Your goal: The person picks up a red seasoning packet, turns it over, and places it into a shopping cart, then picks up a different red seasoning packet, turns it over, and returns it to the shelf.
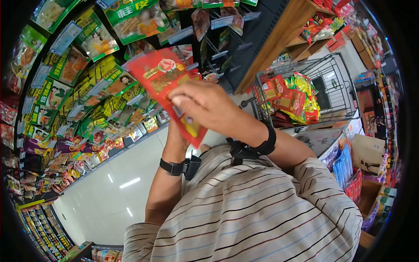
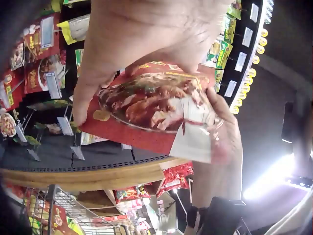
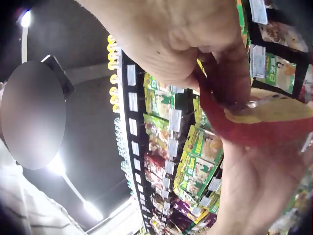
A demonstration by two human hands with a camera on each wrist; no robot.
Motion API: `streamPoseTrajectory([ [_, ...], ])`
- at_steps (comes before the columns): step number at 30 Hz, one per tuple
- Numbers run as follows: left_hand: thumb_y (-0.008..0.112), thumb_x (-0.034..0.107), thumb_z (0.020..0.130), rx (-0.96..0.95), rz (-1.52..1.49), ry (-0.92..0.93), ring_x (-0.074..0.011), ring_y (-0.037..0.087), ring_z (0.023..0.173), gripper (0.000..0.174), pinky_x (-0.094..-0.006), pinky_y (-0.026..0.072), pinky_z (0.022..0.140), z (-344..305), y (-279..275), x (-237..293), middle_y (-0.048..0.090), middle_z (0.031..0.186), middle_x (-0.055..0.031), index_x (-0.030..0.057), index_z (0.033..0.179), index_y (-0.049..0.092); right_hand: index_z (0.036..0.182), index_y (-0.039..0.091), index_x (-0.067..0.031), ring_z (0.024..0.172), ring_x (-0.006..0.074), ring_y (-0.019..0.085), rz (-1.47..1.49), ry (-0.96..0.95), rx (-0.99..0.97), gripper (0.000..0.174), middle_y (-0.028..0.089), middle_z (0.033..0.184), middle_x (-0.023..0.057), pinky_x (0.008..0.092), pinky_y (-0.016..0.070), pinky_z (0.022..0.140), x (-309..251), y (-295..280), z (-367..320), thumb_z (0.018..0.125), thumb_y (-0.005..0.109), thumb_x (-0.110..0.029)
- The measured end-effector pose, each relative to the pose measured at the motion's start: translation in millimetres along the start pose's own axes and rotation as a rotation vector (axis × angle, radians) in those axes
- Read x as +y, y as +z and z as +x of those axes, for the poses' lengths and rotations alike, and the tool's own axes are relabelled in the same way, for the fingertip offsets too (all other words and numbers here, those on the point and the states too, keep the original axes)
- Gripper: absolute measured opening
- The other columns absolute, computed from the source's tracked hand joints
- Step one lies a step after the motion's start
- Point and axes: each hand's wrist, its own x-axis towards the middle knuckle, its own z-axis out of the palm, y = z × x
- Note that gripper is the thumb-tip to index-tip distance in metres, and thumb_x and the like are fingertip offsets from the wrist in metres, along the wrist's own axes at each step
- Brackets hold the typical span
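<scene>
Wire trolley of red-yellow packets beside hanging green sachets, wooden shelf

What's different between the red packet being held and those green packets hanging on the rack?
The red packet is mainly red; the green packets are mostly green. The red packet is gripped by the left hand and right hand, tilted; the green packets hang on the rack, untouched. Both are flat printed pouches.

The red plastic food packet I've got is slick and glossy, see-through in the middle. The grey wire basket is bare metal and the brown shelf board is matt wood. My striped shirt is soft cloth, and the white floor is shiny.
</scene>
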Motion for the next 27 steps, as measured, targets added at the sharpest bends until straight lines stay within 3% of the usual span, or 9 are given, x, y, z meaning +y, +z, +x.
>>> streamPoseTrajectory([
  [3, 0.049, 0.044, 0.103, -0.168, -0.243, 0.066, -0.0205, 0.060, 0.114, 0.048, -0.0366, 0.0532, 0.095, -2.5, -15.3, -2.3, 0.058, 0.123, -0.0072, 0.0095, 0.136, 0.046, 0.106, 0.065, 0.0004, 0.086, 0.0253, 0.067, 0.085, 0.020, -0.167, 0.019, 0.067, 0.093, 0.0137, 0.0348, 0.0510, 0.076, -12.2, -0.7, -4.0, 0.097, 0.059, -0.015],
  [4, 0.047, 0.045, 0.103, -0.167, -0.193, 0.030, -0.0230, 0.061, 0.115, 0.050, -0.0395, 0.0535, 0.096, -3.9, -16.4, 1.3, 0.059, 0.126, -0.0102, 0.0077, 0.137, 0.047, 0.107, 0.065, 0.0008, 0.089, 0.0224, 0.067, 0.079, 0.042, -0.244, 0.019, 0.068, 0.096, 0.0123, 0.0333, 0.0512, 0.079, -12.2, -3.5, -6.0, 0.097, 0.059, -0.014],
  [7, 0.049, 0.047, 0.101, -0.120, -0.511, -0.101, -0.0273, 0.060, 0.119, 0.059, -0.0419, 0.0513, 0.101, -5.4, -11.1, 10.8, 0.057, 0.133, -0.0160, 0.0035, 0.140, 0.046, 0.099, 0.063, -0.0004, 0.083, 0.0296, 0.065, 0.178, 0.069, -0.199, 0.014, 0.065, 0.090, 0.0150, 0.0360, 0.0500, 0.073, -10.9, -14.4, -17.0, 0.095, 0.059, -0.013],
  [8, 0.045, 0.050, 0.101, -0.132, -0.542, -0.082, -0.0324, 0.056, 0.126, 0.065, -0.0482, 0.0480, 0.105, -5.5, -15.9, 7.2, 0.051, 0.143, -0.0198, 0.0016, 0.146, 0.041, 0.100, 0.063, -0.0011, 0.082, 0.0198, 0.065, 0.102, 0.150, -0.206, 0.015, 0.066, 0.091, 0.0101, 0.0306, 0.0506, 0.074, -13.0, -28.5, -17.6, 0.098, 0.057, -0.014],
  [12, 0.043, 0.049, 0.102, -0.263, -0.809, -0.156, -0.0381, 0.052, 0.129, 0.065, -0.0558, 0.0443, 0.107, -8.3, -15.2, 15.1, 0.049, 0.146, -0.0202, 0.0019, 0.146, 0.040, 0.109, 0.063, -0.0021, 0.087, 0.0122, 0.064, 0.284, 0.368, 0.127, 0.020, 0.067, 0.099, 0.0058, 0.0277, 0.0519, 0.077, 7.6, -62.8, -22.7, 0.101, 0.056, -0.018],
  [14, 0.043, 0.048, 0.102, -0.242, -0.821, -0.159, -0.0384, 0.053, 0.128, 0.064, -0.0561, 0.0446, 0.107, -10.6, -14.9, 17.5, 0.049, 0.145, -0.0202, 0.0025, 0.146, 0.040, 0.117, 0.061, -0.0016, 0.093, 0.0126, 0.064, 0.233, 0.349, 0.194, 0.026, 0.068, 0.106, 0.0083, 0.0271, 0.0524, 0.081, 29.5, -75.2, -22.4, 0.103, 0.054, -0.022],
  [17, 0.043, 0.047, 0.102, -0.212, -0.780, -0.170, -0.0375, 0.054, 0.127, 0.062, -0.0555, 0.0456, 0.106, -9.9, -19.4, 17.7, 0.050, 0.144, -0.0195, 0.0029, 0.146, 0.041, 0.117, 0.061, -0.0012, 0.095, 0.0121, 0.063, 0.292, 0.550, 0.126, 0.032, 0.067, 0.108, 0.0085, 0.0270, 0.0518, 0.081, 39.2, -75.9, -19.9, 0.102, 0.055, -0.028],
  [22, 0.045, 0.047, 0.102, -0.087, -0.554, -0.122, -0.0331, 0.057, 0.125, 0.060, -0.0511, 0.0487, 0.104, -8.2, -27.3, 15.6, 0.054, 0.141, -0.0178, 0.0029, 0.143, 0.044, 0.106, 0.066, -0.0067, 0.089, 0.0044, 0.059, 0.388, 0.643, -0.056, 0.027, 0.067, 0.097, -0.0029, 0.0234, 0.0482, 0.076, 51.9, -56.6, -21.2, 0.101, 0.058, -0.032],
  [27, 0.043, 0.045, 0.103, -0.095, -0.642, -0.157, -0.0320, 0.059, 0.123, 0.057, -0.0494, 0.0499, 0.103, -5.8, -30.9, 18.3, 0.055, 0.140, -0.0165, 0.0033, 0.143, 0.045, 0.099, 0.064, -0.0078, 0.084, 0.0026, 0.058, 0.440, 0.612, -0.044, 0.021, 0.065, 0.092, -0.0044, 0.0218, 0.0466, 0.073, 62.0, -46.7, -25.1, 0.100, 0.060, -0.028],
])
